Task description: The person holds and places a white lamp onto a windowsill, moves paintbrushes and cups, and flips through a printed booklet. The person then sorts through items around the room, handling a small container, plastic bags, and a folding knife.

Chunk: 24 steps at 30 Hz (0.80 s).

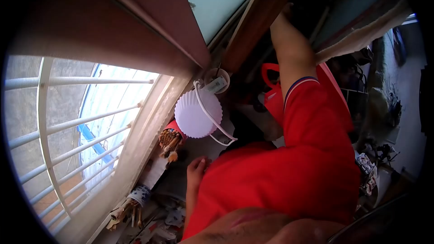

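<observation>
Head view: left hand (197,167) near a fluted white disc (193,119), right hand (286,10) beside a wooden beam (257,18); cannot tell either grip.

From my remote station I count two hands: one left hand (197,168), one right hand (287,9); one white fluted handled piece (197,115); one red pot (177,126); one blue-and-white pot (139,194); one curved upright window bar (42,108).

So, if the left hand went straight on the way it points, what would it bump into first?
In the picture, the left hand would probably meet the white fluted round object first; depth is unclear, so it might pass underneath.
</observation>
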Tool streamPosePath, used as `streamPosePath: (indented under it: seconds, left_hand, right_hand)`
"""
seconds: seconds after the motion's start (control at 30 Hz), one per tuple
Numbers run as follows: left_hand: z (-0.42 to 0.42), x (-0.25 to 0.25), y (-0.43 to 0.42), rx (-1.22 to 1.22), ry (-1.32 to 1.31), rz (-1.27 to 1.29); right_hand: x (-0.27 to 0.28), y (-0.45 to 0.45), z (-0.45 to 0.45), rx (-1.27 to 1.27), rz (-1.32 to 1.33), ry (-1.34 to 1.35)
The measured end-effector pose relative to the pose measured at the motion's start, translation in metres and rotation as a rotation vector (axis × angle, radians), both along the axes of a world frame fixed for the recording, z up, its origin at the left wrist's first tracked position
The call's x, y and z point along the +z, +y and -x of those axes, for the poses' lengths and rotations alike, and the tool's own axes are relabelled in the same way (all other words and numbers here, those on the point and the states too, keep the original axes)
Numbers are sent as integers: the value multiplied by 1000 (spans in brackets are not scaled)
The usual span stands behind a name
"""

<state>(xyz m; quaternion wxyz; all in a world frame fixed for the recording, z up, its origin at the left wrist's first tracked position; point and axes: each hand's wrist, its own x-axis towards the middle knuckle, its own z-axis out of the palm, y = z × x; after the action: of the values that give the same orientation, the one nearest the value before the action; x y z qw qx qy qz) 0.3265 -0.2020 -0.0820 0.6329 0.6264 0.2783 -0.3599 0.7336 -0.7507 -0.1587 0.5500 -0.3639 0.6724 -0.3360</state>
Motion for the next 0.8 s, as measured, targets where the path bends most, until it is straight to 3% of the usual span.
streamPosePath:
  seconds: [0.4,0.43,0.47,0.5,0.53,0.63,0.67,0.77,0.8]
  left_hand:
    - [16,-7,-2,-47,-113,-9]
    - [16,-5,-2,-38,-131,-11]
    - [17,-2,-2,-57,-164,-39]
    - [20,3,-1,-65,-189,-76]
    - [23,6,2,-78,-208,-74]
    - [50,-12,16,34,-303,1]
    - [55,-13,18,44,-293,7]
    - [68,-3,28,98,-277,17]
    - [77,-5,35,125,-278,20]
  right_hand:
    - [2,15,0,196,44,-35]
    - [0,22,8,402,118,169]
    - [0,31,14,799,336,692]
    - [3,45,28,1247,680,1380]
    - [2,61,40,1448,904,1721]
    - [-15,104,87,1687,1373,2163]
    - [-36,106,92,1747,1337,2289]
    - [-13,132,139,695,98,57]
    - [-46,110,146,712,82,-194]
